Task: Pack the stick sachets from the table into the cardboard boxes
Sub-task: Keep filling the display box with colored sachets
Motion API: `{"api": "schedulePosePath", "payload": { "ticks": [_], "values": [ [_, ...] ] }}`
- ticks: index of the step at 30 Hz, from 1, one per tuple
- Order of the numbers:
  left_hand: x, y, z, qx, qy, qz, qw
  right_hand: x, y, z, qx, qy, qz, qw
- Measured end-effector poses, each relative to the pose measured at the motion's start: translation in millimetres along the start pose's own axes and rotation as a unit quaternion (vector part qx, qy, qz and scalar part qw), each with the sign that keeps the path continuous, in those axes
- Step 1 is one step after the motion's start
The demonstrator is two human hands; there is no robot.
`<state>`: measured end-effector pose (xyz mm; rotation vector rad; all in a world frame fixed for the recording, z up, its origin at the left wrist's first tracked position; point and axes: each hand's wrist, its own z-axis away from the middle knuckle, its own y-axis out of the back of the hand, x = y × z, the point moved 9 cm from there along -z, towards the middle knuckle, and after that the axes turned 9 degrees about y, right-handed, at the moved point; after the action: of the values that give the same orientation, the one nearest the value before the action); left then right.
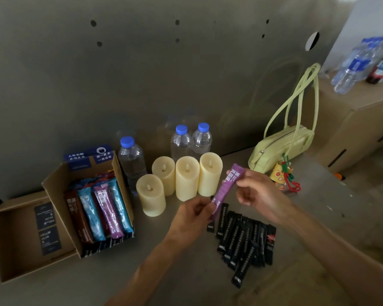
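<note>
Several sachets [91, 213] already sit in the box [56, 186], a black pile [243, 241] waits on the tabletop [186, 272]; left hand [192, 215] and right hand [259, 193] pinch a purple sachet [227, 191] in their fingers above it.

Two bare forearms reach forward and converge. The left hand [194, 214] pinches the lower end of a purple sachet [227, 187], the right hand [255, 193] its upper part, fingers curled.

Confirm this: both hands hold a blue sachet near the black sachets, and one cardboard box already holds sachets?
Not blue: the head view shows the sachet held by the left hand and right hand is purple. It is near the black sachets, and one cardboard box already holds sachets.
</note>
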<state>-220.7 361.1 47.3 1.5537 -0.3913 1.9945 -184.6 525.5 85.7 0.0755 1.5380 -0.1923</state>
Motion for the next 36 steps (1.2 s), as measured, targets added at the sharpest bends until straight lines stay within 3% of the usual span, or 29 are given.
{"api": "schedulePosePath", "payload": {
  "ticks": [5,10,15,20,27,31,36],
  "values": [
    [8,33,17,0.087,-0.033,-0.102,0.990,-19,-14,-8,-0.004,0.025,0.150,0.988],
    [9,58,39,0.108,-0.052,-0.072,0.990,-30,-43,-15,-0.011,0.046,0.168,0.985],
    [-10,95,70,0.155,-0.039,-0.075,0.984,-51,-106,-23,-0.091,0.086,0.205,0.971],
    [-37,152,104,0.278,0.006,-0.083,0.957,-59,-196,-32,-0.176,0.154,0.304,0.924],
    [-86,207,129,0.349,0.064,-0.061,0.933,-36,-292,-60,-0.225,0.171,0.428,0.858],
    [-97,213,147,0.387,0.059,-0.202,0.898,-19,-318,-71,-0.237,0.164,0.464,0.838],
    [-88,194,138,0.314,-0.021,-0.370,0.874,-2,-330,-81,-0.247,0.151,0.500,0.816]
  ]
}}
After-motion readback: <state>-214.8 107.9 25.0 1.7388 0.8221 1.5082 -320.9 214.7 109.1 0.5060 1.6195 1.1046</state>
